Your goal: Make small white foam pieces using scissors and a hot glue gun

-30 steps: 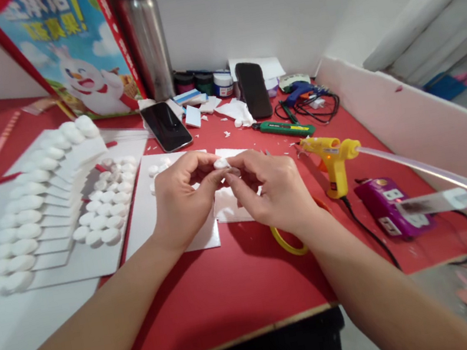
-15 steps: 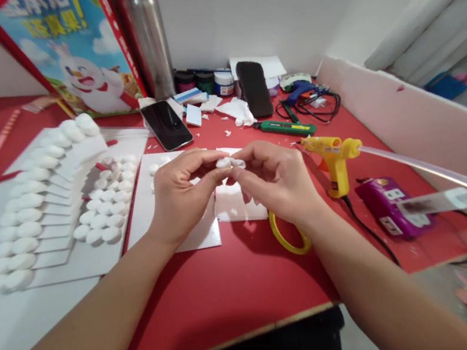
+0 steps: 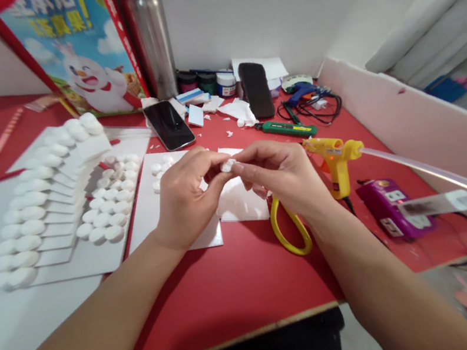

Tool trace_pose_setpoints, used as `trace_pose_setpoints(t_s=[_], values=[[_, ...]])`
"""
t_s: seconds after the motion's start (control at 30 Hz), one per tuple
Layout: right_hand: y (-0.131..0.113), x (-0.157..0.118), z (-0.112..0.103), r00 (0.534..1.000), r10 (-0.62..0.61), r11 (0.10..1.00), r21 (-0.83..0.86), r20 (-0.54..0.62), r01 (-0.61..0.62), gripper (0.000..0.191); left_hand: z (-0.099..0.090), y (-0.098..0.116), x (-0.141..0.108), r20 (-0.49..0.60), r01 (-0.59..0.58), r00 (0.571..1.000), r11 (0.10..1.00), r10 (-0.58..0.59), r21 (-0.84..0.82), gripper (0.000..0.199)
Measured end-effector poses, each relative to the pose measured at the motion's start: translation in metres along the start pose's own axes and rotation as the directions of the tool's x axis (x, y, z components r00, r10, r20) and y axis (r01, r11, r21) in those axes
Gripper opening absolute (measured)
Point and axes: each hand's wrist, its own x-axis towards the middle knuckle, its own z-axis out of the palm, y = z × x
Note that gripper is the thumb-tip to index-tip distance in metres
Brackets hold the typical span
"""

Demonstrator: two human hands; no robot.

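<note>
Over the middle of the table, my left hand [image 3: 188, 197] and my right hand [image 3: 285, 175] pinch a small white crumpled piece [image 3: 228, 166] between their fingertips. It looks soft, like folded paper or clay; I cannot tell which. Beneath my hands lies a white paper sheet [image 3: 240, 201]. A white board [image 3: 147, 225] with several small white discs [image 3: 155, 170] is partly hidden by my left hand. Close to my right wrist is a yellow looped handle [image 3: 278, 233], its other end covered by the hand.
White ovals [image 3: 31, 213] on card strips and small white discs [image 3: 102, 220] fill the left side. A yellow glue gun [image 3: 339, 172] and purple box [image 3: 393, 208] stand right. Phones [image 3: 169, 125], a green pen-like tool [image 3: 288, 128], paper scraps and a steel bottle [image 3: 151, 45] are behind.
The white piece showed a loose loop at its right end earlier; now it looks more compact. My right fingertips have moved slightly left over it. The view has shifted a little.
</note>
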Motion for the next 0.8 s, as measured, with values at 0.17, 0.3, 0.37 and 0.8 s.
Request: trace_pose_setpoints(t_s=[0.17,0.3,0.37,0.8], values=[[0.0036,0.003,0.0007,0.996,0.085,0.989,0.124,-0.001,-0.084,0.029,0.0041,-0.001,-0.0014,-0.016,0.079,0.997,0.994,-0.081,-0.079,0.018],[0.0044,0.0035,-0.0004,0.996,0.076,0.992,0.108,-0.042,-0.071,0.025,0.0084,-0.0029,-0.0029,0.007,0.188,0.981,0.95,-0.192,-0.249,0.021],[0.0046,0.0041,-0.0021,0.996,0.06,0.994,0.093,-0.068,-0.054,0.023,0.0091,-0.0023,-0.0024,0.059,0.246,0.969,0.902,-0.24,-0.354,0.022],[0.0021,0.0027,0.0019,0.996,0.007,0.998,0.06,-0.09,-0.001,0.023,0.0063,0.0007,-0.0001,0.025,0.237,0.969,0.9,-0.246,-0.366,0.017]])
